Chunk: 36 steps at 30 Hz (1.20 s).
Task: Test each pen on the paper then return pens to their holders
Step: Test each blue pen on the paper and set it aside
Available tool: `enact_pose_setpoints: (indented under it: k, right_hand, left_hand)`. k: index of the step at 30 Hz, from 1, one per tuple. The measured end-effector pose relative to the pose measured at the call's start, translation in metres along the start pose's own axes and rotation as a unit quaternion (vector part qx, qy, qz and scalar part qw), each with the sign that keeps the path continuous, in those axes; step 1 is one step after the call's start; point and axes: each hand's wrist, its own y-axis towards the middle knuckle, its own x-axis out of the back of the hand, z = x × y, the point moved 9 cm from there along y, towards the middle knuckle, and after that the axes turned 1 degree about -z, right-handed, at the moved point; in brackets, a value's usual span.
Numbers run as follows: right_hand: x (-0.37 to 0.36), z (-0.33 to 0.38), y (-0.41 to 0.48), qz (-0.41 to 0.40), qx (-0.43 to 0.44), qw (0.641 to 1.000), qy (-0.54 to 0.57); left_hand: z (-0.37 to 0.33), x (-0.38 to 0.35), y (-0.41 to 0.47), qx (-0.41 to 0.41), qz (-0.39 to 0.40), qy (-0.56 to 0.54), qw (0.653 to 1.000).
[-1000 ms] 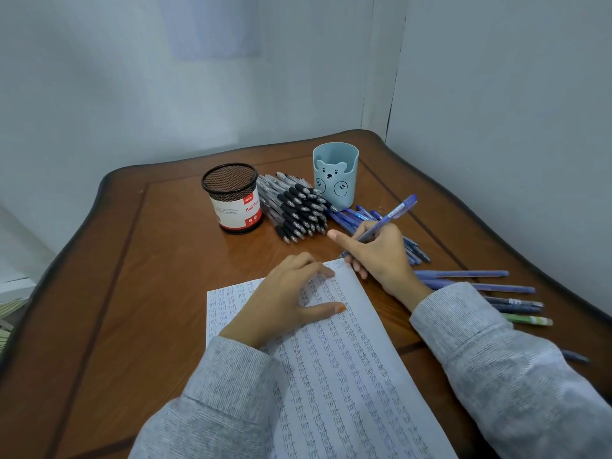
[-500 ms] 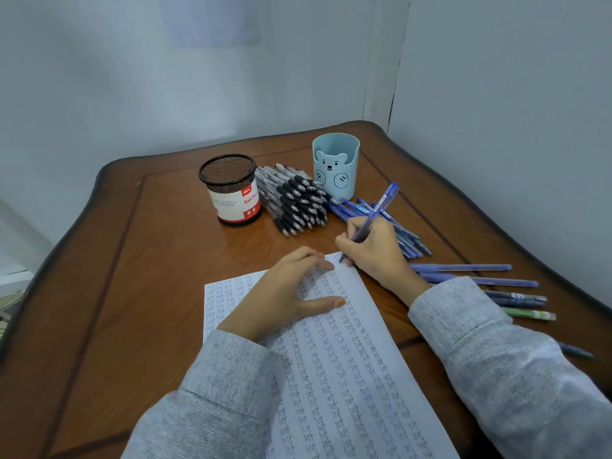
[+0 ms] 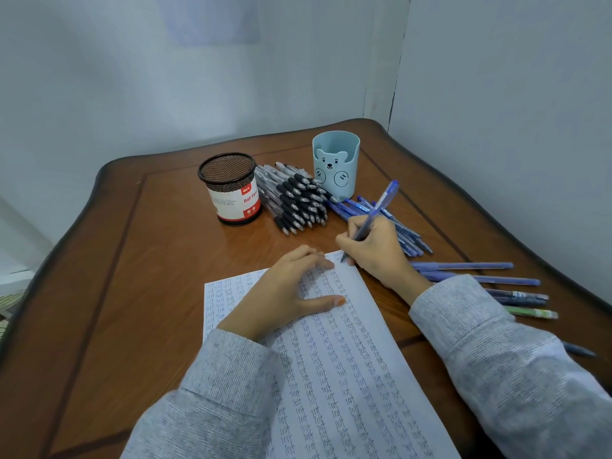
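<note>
blue pen [image 3: 378, 207] now standing steeper, tip meeting paper [image 3: 347, 376] corner, my right hand [image 3: 377, 251] gripping it, left hand [image 3: 284, 293] pressing flat

Near end of paper [image 3: 357, 385] off-frame

**Two holders, one sheet, pens beyond counting**

Two holders stand far: one black mesh cup [image 3: 228, 180] on the left, one blue bear cup [image 3: 336, 160] on the right. One paper [image 3: 347, 376] lies near. One blue pen [image 3: 381, 204] is held. The two heaps, black-grip pens [image 3: 298, 200] and blue pens [image 3: 409, 238], are too dense to count. Six loose pens [image 3: 463, 266] lie on the right.
</note>
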Motion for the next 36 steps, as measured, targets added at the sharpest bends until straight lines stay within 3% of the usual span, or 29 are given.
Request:
enact_pose_setpoints:
  k: [36]
  right_hand:
    - [0.0057,0.0009,-0.0019,-0.040,0.021,0.999,-0.010]
  left_hand:
    - [-0.0007,-0.0013,0.0003,-0.003,0.001,0.001,1.000]
